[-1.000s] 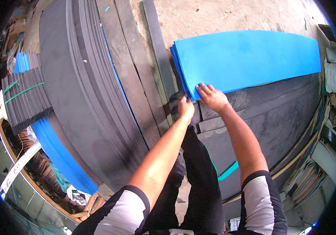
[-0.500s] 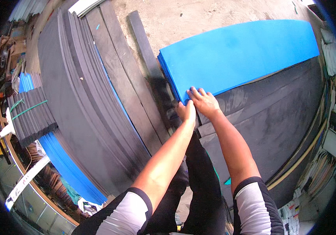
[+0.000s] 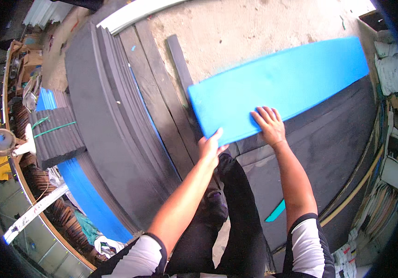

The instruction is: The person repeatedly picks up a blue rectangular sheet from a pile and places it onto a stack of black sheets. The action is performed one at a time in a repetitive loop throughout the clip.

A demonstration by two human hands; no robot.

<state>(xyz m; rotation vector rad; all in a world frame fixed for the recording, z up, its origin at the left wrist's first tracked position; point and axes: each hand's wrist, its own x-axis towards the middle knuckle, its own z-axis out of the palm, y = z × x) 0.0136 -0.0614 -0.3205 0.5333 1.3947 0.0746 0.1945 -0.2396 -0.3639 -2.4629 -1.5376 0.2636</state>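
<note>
At the near left corner of the blue sheet (image 3: 287,83), the left hand (image 3: 209,150) pinches its edge, grip closed. The right hand (image 3: 271,128), grip loosely spread, rests atop the sheet, which reaches far right.

The blue foam sheet (image 3: 277,90) is long, flat and rectangular, with a smooth, plain upper face. Unfolded, it stretches from its near-left corner toward the upper right, its lower long edge bordering dark sheets (image 3: 319,148), its upper one bordering pale floor (image 3: 236,37).
</note>
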